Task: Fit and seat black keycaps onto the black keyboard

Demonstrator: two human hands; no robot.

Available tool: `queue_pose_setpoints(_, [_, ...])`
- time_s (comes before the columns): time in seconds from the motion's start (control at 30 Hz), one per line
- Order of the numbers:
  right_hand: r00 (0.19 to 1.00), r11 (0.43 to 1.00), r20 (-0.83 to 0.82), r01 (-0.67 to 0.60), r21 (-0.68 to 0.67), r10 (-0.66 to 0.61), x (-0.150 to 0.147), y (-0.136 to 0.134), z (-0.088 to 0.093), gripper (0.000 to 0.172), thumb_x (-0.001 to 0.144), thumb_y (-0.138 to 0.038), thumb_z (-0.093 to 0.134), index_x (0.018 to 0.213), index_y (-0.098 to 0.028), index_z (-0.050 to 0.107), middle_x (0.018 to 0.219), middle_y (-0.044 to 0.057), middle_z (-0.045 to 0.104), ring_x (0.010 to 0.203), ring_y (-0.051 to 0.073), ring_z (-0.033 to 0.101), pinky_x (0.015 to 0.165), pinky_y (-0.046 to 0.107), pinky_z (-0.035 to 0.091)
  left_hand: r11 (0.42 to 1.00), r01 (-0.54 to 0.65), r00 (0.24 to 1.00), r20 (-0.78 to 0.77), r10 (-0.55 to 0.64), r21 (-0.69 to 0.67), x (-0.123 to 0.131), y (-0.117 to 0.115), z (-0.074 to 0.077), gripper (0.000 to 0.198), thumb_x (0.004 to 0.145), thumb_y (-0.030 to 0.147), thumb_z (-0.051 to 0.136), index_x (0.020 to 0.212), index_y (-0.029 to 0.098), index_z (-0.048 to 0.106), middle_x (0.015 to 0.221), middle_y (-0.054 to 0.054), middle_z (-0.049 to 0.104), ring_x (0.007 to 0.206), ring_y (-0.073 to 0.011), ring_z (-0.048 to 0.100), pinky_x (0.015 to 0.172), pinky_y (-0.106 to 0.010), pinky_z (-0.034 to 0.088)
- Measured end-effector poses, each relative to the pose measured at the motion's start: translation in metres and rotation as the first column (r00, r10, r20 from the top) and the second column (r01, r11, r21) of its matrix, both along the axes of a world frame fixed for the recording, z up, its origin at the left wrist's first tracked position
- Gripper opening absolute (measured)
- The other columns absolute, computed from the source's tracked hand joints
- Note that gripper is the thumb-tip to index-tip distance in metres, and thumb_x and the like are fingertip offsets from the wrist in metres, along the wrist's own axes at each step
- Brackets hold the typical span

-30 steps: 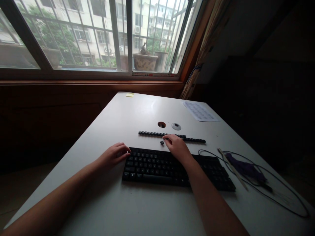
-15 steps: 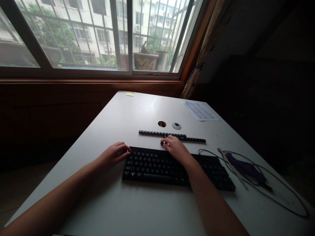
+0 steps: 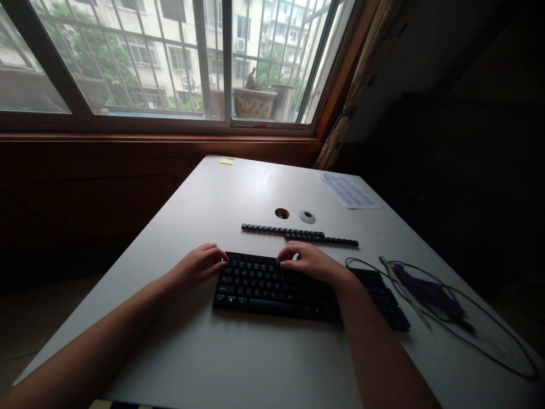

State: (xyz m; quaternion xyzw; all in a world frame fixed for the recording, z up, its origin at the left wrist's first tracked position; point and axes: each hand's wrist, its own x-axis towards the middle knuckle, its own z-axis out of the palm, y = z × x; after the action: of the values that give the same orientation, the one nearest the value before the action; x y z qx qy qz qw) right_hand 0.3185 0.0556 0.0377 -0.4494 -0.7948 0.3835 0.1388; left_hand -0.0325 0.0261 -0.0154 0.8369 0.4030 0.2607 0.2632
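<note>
A black computer keyboard (image 3: 264,295) lies on the white desk, its right-hand middle hidden under my right hand and forearm. My left hand (image 3: 203,263) is closed on the keyboard's upper left corner, thumb and fingertips at its edge. Over the keyboard's top row, my right hand (image 3: 310,264) pinches a small black keycap (image 3: 278,261) between thumb and fingers; the fingers partly cover it. Just behind the keyboard stand loose black keycaps lined up in rows, one longer row (image 3: 272,229) and another (image 3: 338,241) reaching farther right.
To the right lie a black cable (image 3: 498,324), a purple cloth-like item (image 3: 426,289) and a thin stick (image 3: 404,291). Farther back are printed papers (image 3: 351,192), a yellow note (image 3: 226,161), a round desk hole (image 3: 281,213) and its grey cover (image 3: 307,217).
My right hand has come nearer from the keycap rows, bringing the small keycap down to the keyboard's top row. My left hand stays at the corner.
</note>
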Motion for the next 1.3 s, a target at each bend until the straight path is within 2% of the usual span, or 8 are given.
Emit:
queue_pose_setpoints(0.37, [0.997, 0.999, 0.058, -0.042, -0.029, 0.044, -0.0018, -0.0018, 0.0001, 0.021, 0.082, -0.039, 0.072, 0.092, -0.021, 0.075, 0.094, 0.004, 0.071, 0.088, 0.019, 0.064, 0.078, 0.03, 0.048, 1.0, 0.009, 1.0, 0.002, -0.009, 0.016, -0.0002, -0.0001, -0.0004, 0.02, 0.099, 0.035, 0.053, 0.103, 0.02, 0.066, 0.094, -0.005, 0.063, 0.085, -0.0175, 0.061, 0.079, -0.03, 0.049])
queue_pose_setpoints(0.77, [0.991, 0.997, 0.12, -0.064, 0.04, 0.058, -0.0048, -0.0018, -0.0017, 0.014, 0.08, -0.033, 0.074, 0.084, -0.02, 0.071, 0.09, 0.004, 0.068, 0.085, 0.019, 0.061, 0.075, 0.03, 0.046, 1.0, 0.003, 1.0, -0.009, -0.003, 0.027, -0.0005, 0.0006, -0.002, 0.021, 0.1, 0.036, 0.052, 0.102, 0.02, 0.066, 0.092, -0.005, 0.063, 0.085, -0.0179, 0.06, 0.079, -0.032, 0.048])
queue_pose_setpoints(1.1, [0.989, 0.997, 0.138, -0.059, 0.047, 0.052, -0.0062, -0.0022, -0.0022, 0.013, 0.082, -0.032, 0.072, 0.083, -0.02, 0.068, 0.089, 0.004, 0.067, 0.083, 0.018, 0.06, 0.073, 0.03, 0.045, 0.999, -0.001, 1.0, -0.009, 0.001, 0.034, 0.0011, 0.0003, -0.0012, 0.021, 0.1, 0.035, 0.053, 0.103, 0.02, 0.067, 0.093, -0.004, 0.064, 0.086, -0.0178, 0.061, 0.08, -0.032, 0.049])
queue_pose_setpoints(1.3, [0.993, 0.999, 0.106, -0.054, 0.008, 0.053, -0.0047, -0.002, -0.0032, 0.014, 0.083, -0.034, 0.071, 0.084, -0.021, 0.068, 0.09, 0.004, 0.067, 0.084, 0.019, 0.061, 0.074, 0.03, 0.047, 1.0, -0.001, 1.0, -0.01, 0.002, 0.024, 0.0012, -0.0002, 0.0005, 0.021, 0.099, 0.036, 0.053, 0.103, 0.02, 0.067, 0.093, -0.005, 0.063, 0.085, -0.0179, 0.061, 0.08, -0.031, 0.05])
